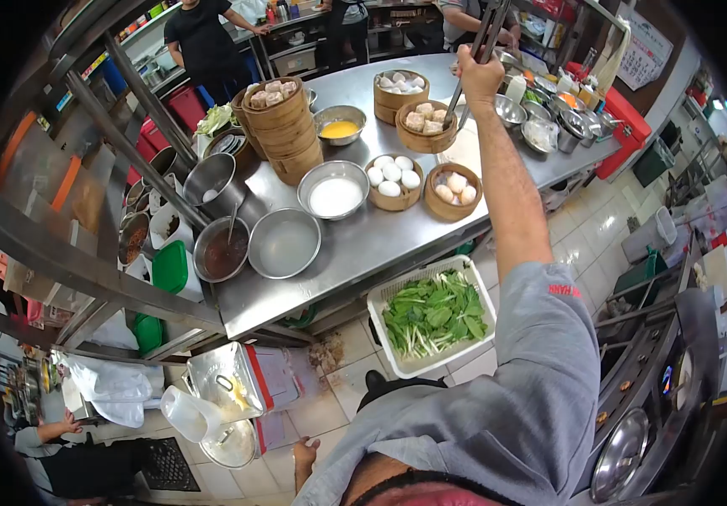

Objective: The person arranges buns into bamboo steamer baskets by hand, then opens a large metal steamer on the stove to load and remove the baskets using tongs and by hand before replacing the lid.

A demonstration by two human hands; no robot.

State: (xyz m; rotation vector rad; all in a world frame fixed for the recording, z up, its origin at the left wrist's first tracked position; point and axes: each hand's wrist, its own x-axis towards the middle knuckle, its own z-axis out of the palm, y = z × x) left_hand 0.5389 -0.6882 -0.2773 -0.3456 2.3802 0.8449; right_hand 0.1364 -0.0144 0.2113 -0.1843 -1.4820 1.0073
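My right hand (480,76) is stretched out over the steel table, closed around long metal tongs (483,38). The tongs' lower ends meet the right rim of a bamboo steamer (425,141) of dumplings (424,118); whether the steamer is lifted off the table I cannot tell. Close by are a steamer of pale dumplings (401,83), one of white buns (395,174) and another of round, yellowish pieces (456,187). My left hand (304,452) hangs low at my side, away from the table, its fingers loosely apart and holding nothing.
Tall stacked steamers (286,126) stand on the steel table (346,240) beside metal bowls (285,244), one with yellow liquid (339,130). Below the edge sits a white basket (373,308) of leafy greens. A stove (633,379) lies right. Other people (203,42) stand behind the table.
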